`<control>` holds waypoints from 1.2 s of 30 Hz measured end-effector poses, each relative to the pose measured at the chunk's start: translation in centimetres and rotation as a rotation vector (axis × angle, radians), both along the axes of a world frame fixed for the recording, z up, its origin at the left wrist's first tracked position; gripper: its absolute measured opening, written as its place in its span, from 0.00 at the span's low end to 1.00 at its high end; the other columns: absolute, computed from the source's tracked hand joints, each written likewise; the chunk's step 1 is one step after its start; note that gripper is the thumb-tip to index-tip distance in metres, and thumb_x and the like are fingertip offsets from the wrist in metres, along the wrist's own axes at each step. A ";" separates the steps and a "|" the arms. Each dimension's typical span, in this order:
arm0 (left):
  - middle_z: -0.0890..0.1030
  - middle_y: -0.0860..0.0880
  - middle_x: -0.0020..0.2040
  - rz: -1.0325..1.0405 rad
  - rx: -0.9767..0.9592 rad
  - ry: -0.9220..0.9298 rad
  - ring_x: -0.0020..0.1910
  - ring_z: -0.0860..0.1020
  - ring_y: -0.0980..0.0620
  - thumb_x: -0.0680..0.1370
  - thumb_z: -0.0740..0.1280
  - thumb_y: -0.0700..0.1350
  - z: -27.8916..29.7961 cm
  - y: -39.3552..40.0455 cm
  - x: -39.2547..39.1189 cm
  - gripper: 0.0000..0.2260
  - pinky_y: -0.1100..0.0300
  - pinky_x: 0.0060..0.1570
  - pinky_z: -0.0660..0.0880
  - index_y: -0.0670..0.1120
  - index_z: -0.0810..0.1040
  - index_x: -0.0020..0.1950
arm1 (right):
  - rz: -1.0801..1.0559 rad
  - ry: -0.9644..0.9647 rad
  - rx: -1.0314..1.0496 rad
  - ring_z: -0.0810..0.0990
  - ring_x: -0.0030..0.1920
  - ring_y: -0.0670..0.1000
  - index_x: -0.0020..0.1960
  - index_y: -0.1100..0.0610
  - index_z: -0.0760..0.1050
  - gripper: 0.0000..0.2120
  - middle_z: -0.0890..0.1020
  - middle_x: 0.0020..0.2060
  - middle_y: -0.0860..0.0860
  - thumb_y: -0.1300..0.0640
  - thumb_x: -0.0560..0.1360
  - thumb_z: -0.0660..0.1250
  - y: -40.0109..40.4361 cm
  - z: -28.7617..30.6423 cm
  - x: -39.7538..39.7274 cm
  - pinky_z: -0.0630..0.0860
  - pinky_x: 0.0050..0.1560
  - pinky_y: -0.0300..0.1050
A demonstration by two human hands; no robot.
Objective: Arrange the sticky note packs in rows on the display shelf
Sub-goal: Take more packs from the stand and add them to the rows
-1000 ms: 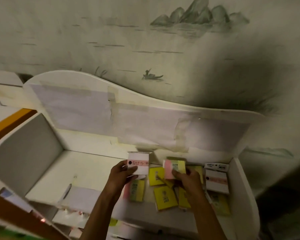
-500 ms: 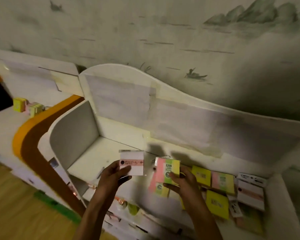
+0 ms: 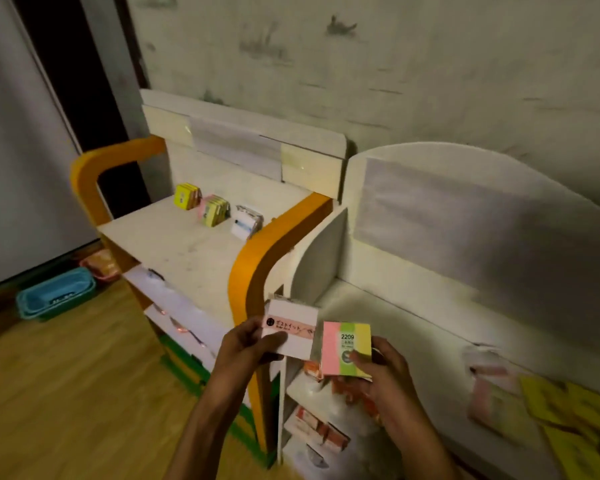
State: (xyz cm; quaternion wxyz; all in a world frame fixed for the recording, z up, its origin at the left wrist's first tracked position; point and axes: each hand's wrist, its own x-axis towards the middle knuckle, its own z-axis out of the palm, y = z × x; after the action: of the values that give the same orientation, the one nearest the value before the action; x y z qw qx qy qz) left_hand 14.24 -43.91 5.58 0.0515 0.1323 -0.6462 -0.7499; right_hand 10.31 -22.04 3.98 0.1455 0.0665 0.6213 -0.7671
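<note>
Left hand pinches a white sticky note pack w/ pink band, thumb across its front, lower centre of frame. Right hand grips a pink/green/yellow pack marked 2209, just beside the white one. Three upright rows of packs sit on the orange-edged shelf, centre left. Loose packs at lower right are blurred & cut off by the frame edge.

I see a white square paper pack with a pink band and a pack striped pink, green and yellow. At the back edge of the cream wooden shelf with orange trim stand yellow, pink-and-yellow and white packs. A blue plastic basket sits on the brown wood floor.
</note>
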 end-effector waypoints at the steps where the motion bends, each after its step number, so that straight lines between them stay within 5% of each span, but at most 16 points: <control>1: 0.85 0.46 0.52 0.003 -0.018 0.005 0.52 0.84 0.47 0.77 0.68 0.37 0.1 -2.2 0.3 0.11 0.50 0.54 0.80 0.42 0.80 0.59 | 0.015 -0.006 -0.004 0.85 0.44 0.62 0.55 0.60 0.77 0.11 0.86 0.47 0.59 0.68 0.74 0.69 -2.2 0.1 -0.1 0.82 0.37 0.55; 3: 0.86 0.47 0.52 0.020 -0.030 0.011 0.52 0.84 0.47 0.78 0.67 0.37 0.2 -6.5 0.9 0.10 0.51 0.54 0.80 0.43 0.80 0.58 | 0.044 -0.019 -0.024 0.85 0.48 0.62 0.56 0.61 0.77 0.12 0.85 0.49 0.59 0.69 0.73 0.69 -6.6 0.1 -0.2 0.80 0.34 0.47; 9: 0.85 0.44 0.53 0.142 0.009 0.005 0.53 0.83 0.44 0.78 0.67 0.36 0.3 -18.1 2.3 0.10 0.48 0.56 0.78 0.42 0.80 0.58 | 0.118 -0.006 -0.077 0.85 0.50 0.57 0.61 0.55 0.77 0.17 0.85 0.52 0.55 0.66 0.73 0.71 -18.7 -0.1 -0.5 0.82 0.47 0.56; 17: 0.85 0.44 0.52 0.286 0.073 -0.023 0.53 0.83 0.45 0.78 0.66 0.36 -0.4 -29.5 0.5 0.10 0.49 0.56 0.78 0.41 0.79 0.58 | 0.117 0.011 -0.071 0.86 0.46 0.54 0.56 0.57 0.77 0.14 0.85 0.49 0.56 0.68 0.73 0.70 -31.2 -0.8 -3.9 0.83 0.43 0.52; 29: 0.86 0.46 0.50 0.352 0.011 -0.054 0.51 0.83 0.48 0.79 0.64 0.37 -1.2 -46.0 -12.7 0.10 0.53 0.50 0.78 0.42 0.80 0.57 | 0.098 -0.017 -0.110 0.84 0.52 0.56 0.60 0.57 0.75 0.17 0.84 0.52 0.56 0.66 0.73 0.72 -44.6 -4.4 -17.7 0.82 0.50 0.53; 36: 0.85 0.46 0.52 0.323 0.034 -0.050 0.54 0.82 0.46 0.79 0.65 0.37 -1.3 -52.6 -22.7 0.11 0.49 0.54 0.77 0.43 0.79 0.60 | -0.059 0.079 0.044 0.85 0.48 0.52 0.54 0.58 0.78 0.12 0.86 0.46 0.51 0.67 0.73 0.71 -49.1 -4.8 -26.8 0.79 0.48 0.47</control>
State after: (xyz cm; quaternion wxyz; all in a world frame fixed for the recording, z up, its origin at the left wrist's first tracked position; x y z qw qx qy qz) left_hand -8.46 -96.50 4.30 0.1529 0.2539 -0.6047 -0.7393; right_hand -16.49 -71.12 -0.81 0.0966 0.0573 0.6410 -0.7592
